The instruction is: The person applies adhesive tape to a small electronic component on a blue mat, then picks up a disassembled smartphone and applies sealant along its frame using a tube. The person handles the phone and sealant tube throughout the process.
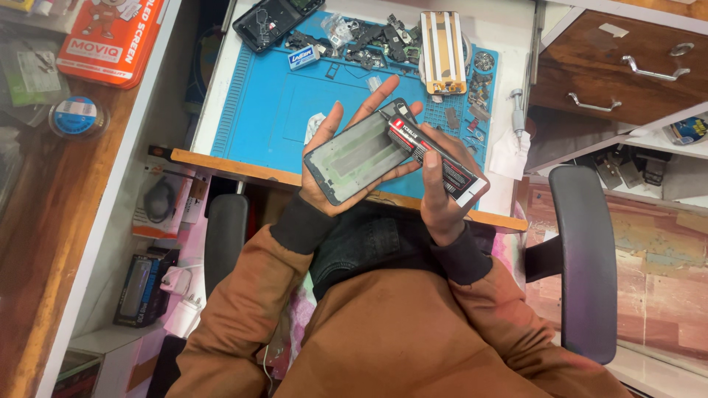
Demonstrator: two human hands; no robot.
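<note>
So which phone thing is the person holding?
The phone frame lying flat in the left hand. The other phone sits untouched at the blue mat's far corner.

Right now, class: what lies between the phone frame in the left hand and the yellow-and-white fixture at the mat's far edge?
In the head view, only bare blue mat separates phone frame from fixture, crossed by the left hand's fingertips.

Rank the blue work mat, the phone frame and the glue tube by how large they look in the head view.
1. blue work mat
2. phone frame, in the left hand
3. glue tube, in the right hand

Frame and tube sit nearer the camera, so they look enlarged.
</note>
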